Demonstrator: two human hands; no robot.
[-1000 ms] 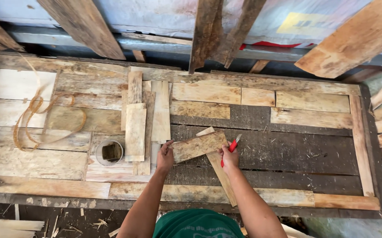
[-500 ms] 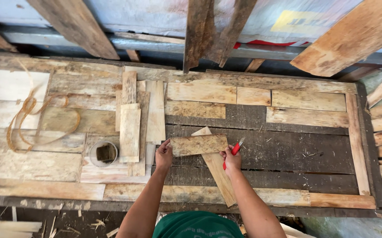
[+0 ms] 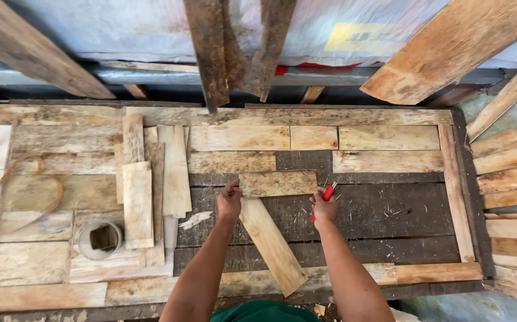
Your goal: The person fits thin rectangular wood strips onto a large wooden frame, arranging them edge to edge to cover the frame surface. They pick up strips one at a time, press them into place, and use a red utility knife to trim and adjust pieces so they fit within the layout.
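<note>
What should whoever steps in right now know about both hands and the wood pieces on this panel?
Left hand: fingers on the left end of the short wood piece, pressing it flat on the dark board.
Right hand: at that piece's right end, gripping a red tool.
A longer plank lies diagonally under it, toward the body.
Done: pale pieces line the upper rows; a loose stack waits left, beside a small round container.
Left: the dark middle is largely uncovered.
</note>
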